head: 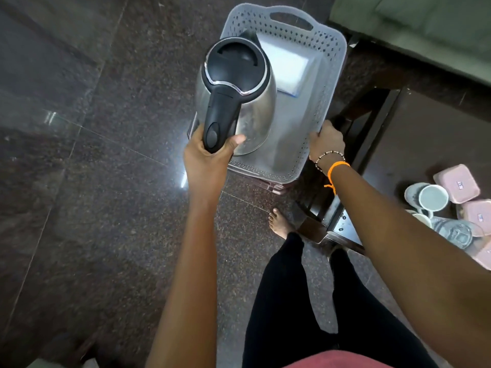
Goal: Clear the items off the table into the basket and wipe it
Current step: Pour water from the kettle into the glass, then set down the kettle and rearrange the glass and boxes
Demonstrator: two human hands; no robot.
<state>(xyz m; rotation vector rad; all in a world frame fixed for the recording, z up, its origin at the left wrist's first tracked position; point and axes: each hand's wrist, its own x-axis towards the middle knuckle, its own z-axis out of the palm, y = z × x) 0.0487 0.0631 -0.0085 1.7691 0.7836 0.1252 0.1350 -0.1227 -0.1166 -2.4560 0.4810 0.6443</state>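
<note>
A steel kettle point(255, 110) with a black lid and handle hangs over the near left part of a grey perforated basket point(329, 75). My left hand point(210, 155) grips the kettle's handle from below. My right hand point(326, 142) holds the basket's right rim near its front corner. A white folded cloth or pad point(287, 67) lies inside the basket on its floor, beyond the kettle. The basket rests on a low stool whose edge shows under its front.
A dark table point(425, 144) stands to the right, carrying pink lidded boxes point(457, 181), a white mug point(433, 197) and a clear lid at its right edge. A green sofa point(425, 27) fills the top right. My bare foot point(280, 221) stands on the dark stone floor.
</note>
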